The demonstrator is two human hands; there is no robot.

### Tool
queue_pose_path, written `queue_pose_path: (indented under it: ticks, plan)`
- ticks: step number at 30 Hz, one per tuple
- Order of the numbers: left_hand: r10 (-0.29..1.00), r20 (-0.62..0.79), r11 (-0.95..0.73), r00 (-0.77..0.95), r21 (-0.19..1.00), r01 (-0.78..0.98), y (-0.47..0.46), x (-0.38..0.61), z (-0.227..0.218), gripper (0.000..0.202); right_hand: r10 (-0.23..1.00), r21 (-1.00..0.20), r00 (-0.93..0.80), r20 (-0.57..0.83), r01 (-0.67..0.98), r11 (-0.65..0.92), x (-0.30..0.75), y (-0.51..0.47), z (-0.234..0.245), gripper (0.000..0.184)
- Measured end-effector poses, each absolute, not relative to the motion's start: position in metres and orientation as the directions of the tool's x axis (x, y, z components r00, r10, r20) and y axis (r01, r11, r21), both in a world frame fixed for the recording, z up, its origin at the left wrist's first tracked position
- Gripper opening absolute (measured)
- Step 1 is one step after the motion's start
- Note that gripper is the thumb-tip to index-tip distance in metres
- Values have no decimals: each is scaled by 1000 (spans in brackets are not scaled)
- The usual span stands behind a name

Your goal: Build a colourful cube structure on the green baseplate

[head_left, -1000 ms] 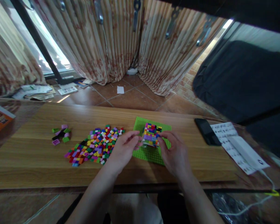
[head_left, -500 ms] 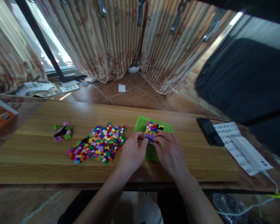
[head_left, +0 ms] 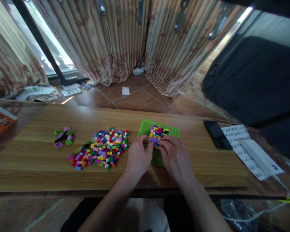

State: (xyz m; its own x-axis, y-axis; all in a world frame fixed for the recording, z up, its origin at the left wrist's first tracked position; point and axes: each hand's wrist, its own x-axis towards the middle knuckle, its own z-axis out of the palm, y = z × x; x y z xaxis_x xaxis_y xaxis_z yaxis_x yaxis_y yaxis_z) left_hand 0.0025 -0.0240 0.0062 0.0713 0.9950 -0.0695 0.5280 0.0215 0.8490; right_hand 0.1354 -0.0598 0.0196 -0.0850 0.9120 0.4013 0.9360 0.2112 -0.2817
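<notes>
A green studded baseplate (head_left: 173,132) lies on the table, carrying a low block of multicoloured toy bricks (head_left: 159,131). The near rows of this block are purple and blue. My left hand (head_left: 139,157) is at its left and near side, with thumb and index finger closed against the edge of the bricks. At the near right corner, my right hand (head_left: 175,157) pinches at a small blue toy brick (head_left: 156,144) by the front row. The fingers partly hide that brick and the near part of the baseplate.
A heap of loose coloured bricks (head_left: 103,148) lies left of my hands. Farther left is a small cluster of green, pink and black bricks (head_left: 64,137). On the right are a black phone (head_left: 217,135), a printed sheet (head_left: 235,133) and a white device with a cable (head_left: 259,158).
Both hands stay at the near edge of the brick block, with only slight finger movement. The whole view has shifted a little.
</notes>
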Motion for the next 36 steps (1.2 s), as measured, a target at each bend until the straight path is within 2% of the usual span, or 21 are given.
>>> queue_pose_path:
  ticks: [13, 23, 29, 36]
  plan:
    - [998, -36, -1, 55, 827, 562, -26, 9, 5, 28, 899, -401, 9, 437, 897, 186, 136, -59, 13, 10]
    - [997, -15, -25, 69, 838, 545, -27, 8, 3, 28, 903, -397, -7, 430, 897, 196, 133, -58, 12, 11]
    - [999, -21, -8, 49, 854, 520, -26, 8, 2, 26, 897, -349, -29, 442, 915, 202, 131, -59, 15, 12]
    - [998, 33, -58, 53, 800, 597, -28, 10, 4, 26, 888, -372, 18, 460, 912, 174, 129, -59, 14, 10]
